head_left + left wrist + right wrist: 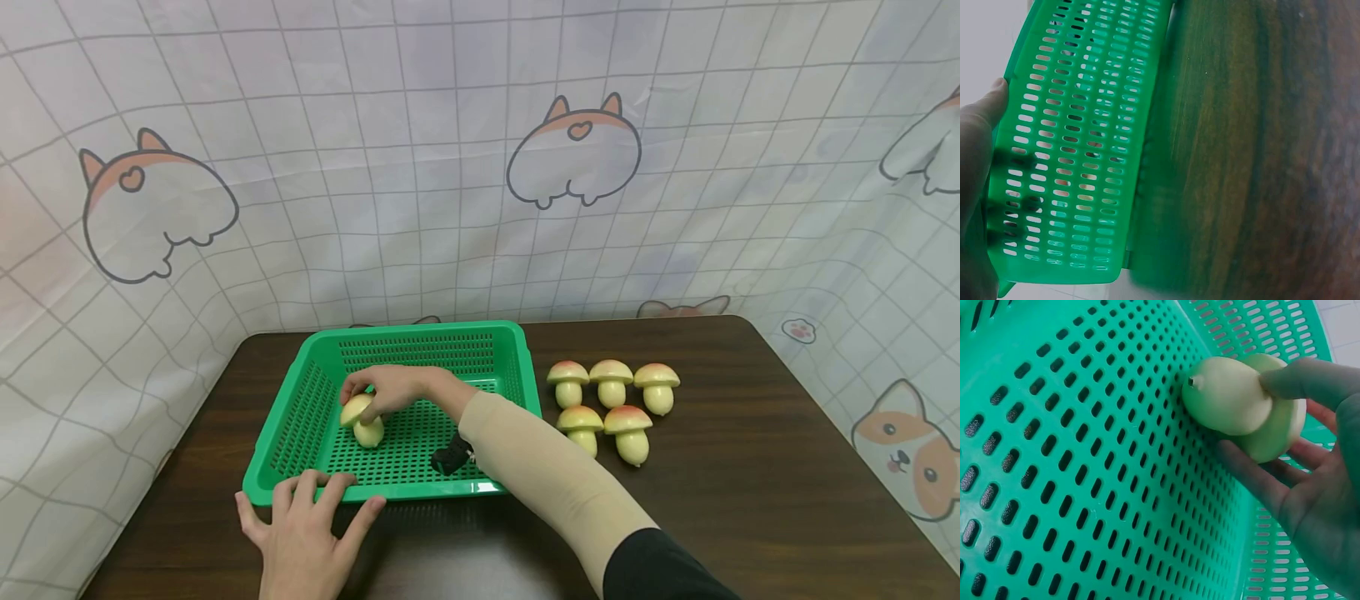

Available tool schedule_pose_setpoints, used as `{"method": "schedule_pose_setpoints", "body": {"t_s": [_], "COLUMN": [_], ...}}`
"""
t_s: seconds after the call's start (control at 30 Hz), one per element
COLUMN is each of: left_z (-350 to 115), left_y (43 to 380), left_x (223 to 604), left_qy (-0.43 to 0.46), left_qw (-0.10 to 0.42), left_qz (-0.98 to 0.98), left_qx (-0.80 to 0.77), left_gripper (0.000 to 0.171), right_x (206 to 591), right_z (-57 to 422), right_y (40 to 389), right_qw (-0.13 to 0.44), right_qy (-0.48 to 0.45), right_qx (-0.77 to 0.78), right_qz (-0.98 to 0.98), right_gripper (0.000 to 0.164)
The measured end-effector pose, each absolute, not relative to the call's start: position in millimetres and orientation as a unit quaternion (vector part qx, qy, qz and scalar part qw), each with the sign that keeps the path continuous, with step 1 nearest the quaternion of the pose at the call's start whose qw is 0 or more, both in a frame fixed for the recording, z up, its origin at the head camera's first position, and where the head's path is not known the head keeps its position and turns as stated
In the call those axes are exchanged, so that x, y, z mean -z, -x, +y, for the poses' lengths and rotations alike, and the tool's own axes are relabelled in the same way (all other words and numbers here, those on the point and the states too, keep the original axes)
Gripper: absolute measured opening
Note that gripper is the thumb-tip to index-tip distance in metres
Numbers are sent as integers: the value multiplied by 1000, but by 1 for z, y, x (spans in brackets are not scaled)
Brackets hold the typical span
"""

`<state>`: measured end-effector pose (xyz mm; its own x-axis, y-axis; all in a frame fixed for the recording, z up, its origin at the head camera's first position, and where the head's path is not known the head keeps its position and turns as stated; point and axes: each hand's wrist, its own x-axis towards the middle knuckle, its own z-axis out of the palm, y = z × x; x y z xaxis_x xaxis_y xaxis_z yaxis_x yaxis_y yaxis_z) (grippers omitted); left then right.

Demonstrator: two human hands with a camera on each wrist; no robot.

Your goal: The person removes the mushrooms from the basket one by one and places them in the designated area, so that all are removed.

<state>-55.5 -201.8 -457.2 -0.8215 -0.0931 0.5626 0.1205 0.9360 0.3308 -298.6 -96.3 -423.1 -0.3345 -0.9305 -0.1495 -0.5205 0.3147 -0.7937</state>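
A green plastic basket (392, 492) with slotted walls stands on the table. My left hand (306, 529) holds its near rim at the left corner; several fingertips hook over the edge, and dark finger shadows show through the wall (1079, 131) in the left wrist view. Inside the basket, my right hand (393, 390) pinches a toy mushroom (368, 432) between thumb and fingers. In the right wrist view the mushroom's pale rounded stem (1225, 394) points away from the palm, close to the slotted floor (1085, 469). Whether it touches the floor I cannot tell.
Right of the basket, several more toy mushrooms with reddish-yellow caps, one of them a front mushroom (628, 435), stand in two rows on the dark wooden table (750, 467). A black object (452, 456) shows by the right wrist. Patterned cloth (465, 242) hangs behind.
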Motion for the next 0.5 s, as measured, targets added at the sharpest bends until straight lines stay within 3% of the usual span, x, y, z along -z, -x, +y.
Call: {"method": "schedule_pose_setpoints", "body": {"t_s": [0.5], "left_z": [-202], "left_y": [56], "left_x": [457], "left_qy": [7], "left_qw": [296], "left_qz": [-937], "left_qx": [183], "left_gripper": [38], "right_x": [416], "right_z": [-97], "right_y": [300], "right_qw": [251], "right_qy": [502], "right_qx": [288], "right_qz": [776], "right_gripper": [36]}}
